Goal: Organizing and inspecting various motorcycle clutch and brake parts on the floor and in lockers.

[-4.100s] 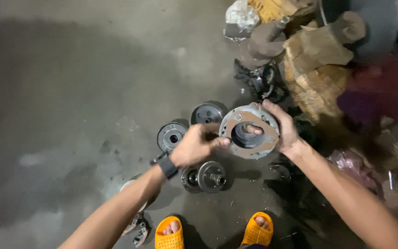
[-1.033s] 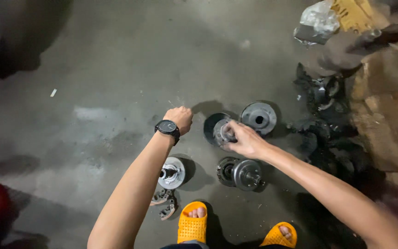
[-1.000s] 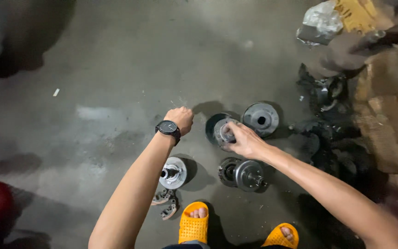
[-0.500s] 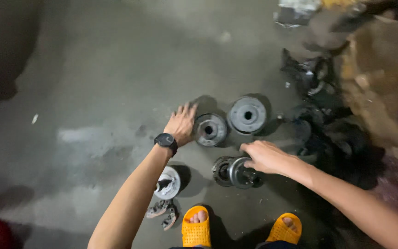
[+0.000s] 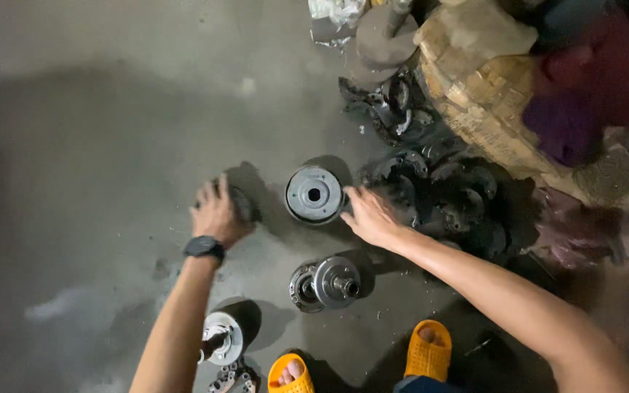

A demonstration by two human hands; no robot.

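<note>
My left hand (image 5: 216, 212) lies over a dark round metal part (image 5: 244, 204) on the concrete floor, fingers curled on it; a black watch sits on that wrist. To its right lies a flat grey metal disc (image 5: 314, 194) with a centre hole. My right hand (image 5: 370, 215) hovers with fingers spread between that disc and a pile of dark metal parts (image 5: 445, 193), holding nothing. A grey hub with a short shaft (image 5: 327, 283) lies nearer to me, below the right hand.
Another pale hub (image 5: 221, 338) and small links lie by my left forearm. My feet wear orange sandals (image 5: 426, 353) at the bottom edge. A worn cardboard bundle (image 5: 489, 94), a grey curved piece (image 5: 384, 40) and purple cloth (image 5: 569, 124) crowd the upper right.
My left hand has slid left with the dark round part, away from the grey disc. My right hand has left the shafted hub and moved up beside the disc.
</note>
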